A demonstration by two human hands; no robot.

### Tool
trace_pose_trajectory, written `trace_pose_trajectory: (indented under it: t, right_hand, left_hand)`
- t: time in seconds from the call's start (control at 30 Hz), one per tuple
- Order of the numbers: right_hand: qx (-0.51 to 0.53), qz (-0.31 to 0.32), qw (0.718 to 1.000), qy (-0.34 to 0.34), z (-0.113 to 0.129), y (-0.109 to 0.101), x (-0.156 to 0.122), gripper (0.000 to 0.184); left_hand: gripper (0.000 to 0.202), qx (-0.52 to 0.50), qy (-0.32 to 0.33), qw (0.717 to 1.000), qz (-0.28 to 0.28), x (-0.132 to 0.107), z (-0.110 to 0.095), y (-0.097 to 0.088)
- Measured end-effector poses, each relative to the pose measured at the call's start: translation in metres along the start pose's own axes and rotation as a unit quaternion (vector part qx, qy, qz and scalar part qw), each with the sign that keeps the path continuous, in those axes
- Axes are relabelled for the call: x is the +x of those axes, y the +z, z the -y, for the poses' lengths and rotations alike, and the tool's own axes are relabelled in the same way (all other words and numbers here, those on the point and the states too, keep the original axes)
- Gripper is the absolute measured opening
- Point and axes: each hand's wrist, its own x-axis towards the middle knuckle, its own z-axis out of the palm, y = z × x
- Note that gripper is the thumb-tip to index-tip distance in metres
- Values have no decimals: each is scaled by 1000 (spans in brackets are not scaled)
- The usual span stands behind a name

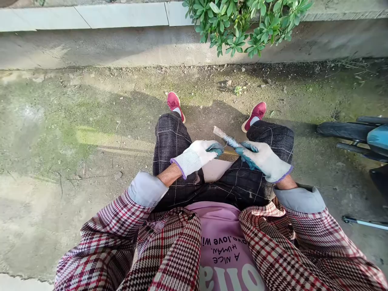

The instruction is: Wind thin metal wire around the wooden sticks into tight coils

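Observation:
My right hand (265, 158), in a white work glove with a blue-green coated palm, is closed around one end of a short stick (219, 131). Thin silvery wire (231, 140) is wound in many turns about the stick's middle, and its pale bare end points up and to the left. My left hand (201, 153), gloved alike, has its fingers pinched together just left of the stick. A fine strand runs from the winding towards those fingertips. Both hands are held above my lap, close together but apart.
I sit with knees spread over mossy concrete ground (91, 133). Ahead is a low wall (121, 48) with a leafy green bush (242, 24) hanging over it. At the right are a dark wheel (341, 129) with blue bodywork (377, 139) and a thin rod (370, 223).

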Motion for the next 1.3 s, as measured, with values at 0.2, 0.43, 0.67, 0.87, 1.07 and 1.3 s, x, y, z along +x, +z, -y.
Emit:
trace_pose_trajectory:
  t: [0.2,0.43,0.67,0.87,1.07,1.3]
  right_hand:
    - [275,34,960,34,12,-2,-11,48]
    - [278,194,941,-10,12,-5,-17,53]
    - [11,268,961,-67,2,5,-8,37]
    - [-230,74,970,-38,-7,7,2,24]
    - [-58,-55,997,-19,2,-2,-1,30]
    - [295,56,954,-9,11,-7,-15,46]
  left_hand:
    - [20,-168,-23,985,26,2,7,1]
    - [13,-213,-28,977,-7,12,21,4]
    - [26,-107,3,994,-19,8,22,-3]
    - [24,38,15,999,-19,1,8,-6]
    - [21,-106,-4,994,-15,-1,0,-1]
    - [15,-236,4,971,19,6,7,3]
